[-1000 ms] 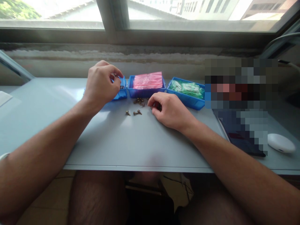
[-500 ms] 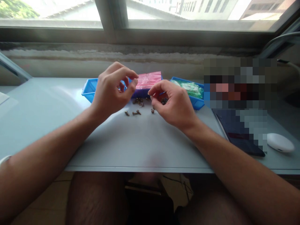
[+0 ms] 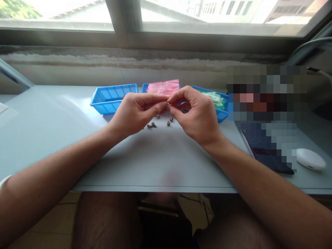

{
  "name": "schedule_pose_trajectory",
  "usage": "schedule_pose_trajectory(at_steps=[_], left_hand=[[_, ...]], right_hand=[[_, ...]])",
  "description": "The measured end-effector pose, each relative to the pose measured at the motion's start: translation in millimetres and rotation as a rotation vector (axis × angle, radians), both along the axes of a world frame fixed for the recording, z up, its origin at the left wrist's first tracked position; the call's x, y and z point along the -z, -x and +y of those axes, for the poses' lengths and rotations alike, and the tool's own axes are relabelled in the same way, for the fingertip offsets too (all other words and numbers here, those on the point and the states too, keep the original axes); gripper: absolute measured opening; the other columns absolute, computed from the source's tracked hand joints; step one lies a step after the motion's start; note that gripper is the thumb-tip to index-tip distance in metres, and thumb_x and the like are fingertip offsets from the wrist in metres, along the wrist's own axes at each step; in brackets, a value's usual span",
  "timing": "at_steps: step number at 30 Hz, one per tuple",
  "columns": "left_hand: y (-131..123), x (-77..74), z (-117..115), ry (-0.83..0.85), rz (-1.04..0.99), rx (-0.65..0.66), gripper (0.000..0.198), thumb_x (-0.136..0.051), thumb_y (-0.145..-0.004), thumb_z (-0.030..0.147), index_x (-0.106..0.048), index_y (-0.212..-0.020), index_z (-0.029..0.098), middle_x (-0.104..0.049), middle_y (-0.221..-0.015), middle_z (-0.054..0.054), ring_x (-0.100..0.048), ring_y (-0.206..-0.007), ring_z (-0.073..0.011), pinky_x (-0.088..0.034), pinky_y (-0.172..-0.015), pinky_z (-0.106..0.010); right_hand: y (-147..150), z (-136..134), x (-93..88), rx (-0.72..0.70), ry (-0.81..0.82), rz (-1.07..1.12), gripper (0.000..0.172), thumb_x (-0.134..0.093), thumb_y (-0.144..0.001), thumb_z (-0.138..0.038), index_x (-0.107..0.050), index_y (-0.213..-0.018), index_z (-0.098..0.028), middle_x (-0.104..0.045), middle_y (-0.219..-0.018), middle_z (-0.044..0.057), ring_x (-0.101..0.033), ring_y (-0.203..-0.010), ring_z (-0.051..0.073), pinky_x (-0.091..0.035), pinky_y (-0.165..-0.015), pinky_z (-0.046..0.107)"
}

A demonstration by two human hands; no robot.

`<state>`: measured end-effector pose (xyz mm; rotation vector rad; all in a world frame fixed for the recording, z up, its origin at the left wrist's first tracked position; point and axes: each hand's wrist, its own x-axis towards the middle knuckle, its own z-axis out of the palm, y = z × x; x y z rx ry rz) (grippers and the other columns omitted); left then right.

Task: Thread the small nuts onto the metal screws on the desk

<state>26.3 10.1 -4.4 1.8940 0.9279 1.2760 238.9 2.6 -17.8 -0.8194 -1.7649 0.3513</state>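
Note:
My left hand [image 3: 138, 112] and my right hand [image 3: 197, 112] meet fingertip to fingertip above the table. Between their thumbs and forefingers is a small brass-coloured screw [image 3: 168, 102], mostly hidden by the fingers. Both hands are closed in a pinch on it. Below them, several loose screws [image 3: 151, 125] lie on the tabletop, some of them covered by the hands.
Behind the hands stand a blue bin [image 3: 114, 94] on the left, a middle bin with a pink plastic bag [image 3: 163, 86], and a right bin holding green bags [image 3: 216, 99]. A dark flat device [image 3: 269, 160] and a white mouse [image 3: 310, 159] lie to the right.
My left hand has come down and to the right, from open and apart to touching the right hand's fingertips. It now pinches the screw that the right hand holds.

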Motion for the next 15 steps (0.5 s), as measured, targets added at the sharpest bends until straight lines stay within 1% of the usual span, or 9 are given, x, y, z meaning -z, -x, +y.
schedule_pose_trajectory(at_steps=[2, 5, 8, 10, 15], left_hand=[[0.1, 0.5, -0.4, 0.046, -0.042, -0.014, 0.018, -0.09, -0.095, 0.022, -0.099, -0.111, 0.022, -0.094, -0.103, -0.006, -0.091, -0.1, -0.0295, -0.077, -0.097, -0.042], [1.5, 1.6, 1.8, 0.083, -0.09, -0.024, 0.015, -0.094, -0.091, 0.02, -0.099, -0.106, 0.022, -0.093, -0.103, -0.006, -0.091, -0.1, -0.0296, -0.077, -0.099, -0.043], [2.9, 2.6, 4.6, 0.031, -0.088, -0.048, 0.015, -0.097, -0.086, 0.018, -0.098, -0.101, 0.022, -0.092, -0.105, -0.006, -0.09, -0.099, -0.0281, -0.077, -0.094, -0.04], [3.2, 3.0, 5.6, 0.0, -0.081, -0.044, 0.017, -0.097, -0.085, 0.015, -0.097, -0.101, 0.022, -0.092, -0.104, -0.005, -0.09, -0.1, -0.0272, -0.077, -0.093, -0.038], [3.0, 4.9, 6.7, -0.025, -0.064, -0.018, 0.017, -0.096, -0.087, 0.015, -0.096, -0.103, 0.021, -0.092, -0.106, -0.005, -0.09, -0.103, -0.0275, -0.076, -0.101, -0.04]], right_hand=[[-0.2, -1.2, -1.3, -0.012, 0.015, -0.01, 0.017, -0.074, -0.093, -0.007, -0.074, -0.094, -0.024, -0.082, -0.095, 0.001, -0.076, -0.089, 0.02, -0.064, -0.08, 0.038], [0.7, -2.7, -2.9, -0.014, 0.025, -0.013, 0.015, -0.07, -0.095, -0.009, -0.076, -0.097, -0.023, -0.084, -0.097, 0.002, -0.078, -0.091, 0.02, -0.064, -0.081, 0.038], [1.4, -2.5, -3.6, -0.002, 0.068, -0.006, 0.008, -0.073, -0.098, -0.016, -0.077, -0.099, -0.023, -0.083, -0.098, 0.003, -0.077, -0.09, 0.021, -0.064, -0.081, 0.038], [1.0, -1.8, -3.5, -0.005, 0.111, -0.018, 0.005, -0.076, -0.097, -0.018, -0.077, -0.098, -0.022, -0.083, -0.098, 0.003, -0.076, -0.088, 0.021, -0.064, -0.08, 0.039], [-1.1, -0.2, -2.7, -0.013, 0.16, -0.023, 0.009, -0.076, -0.093, -0.014, -0.078, -0.098, -0.022, -0.083, -0.098, 0.003, -0.077, -0.09, 0.021, -0.064, -0.081, 0.039]])
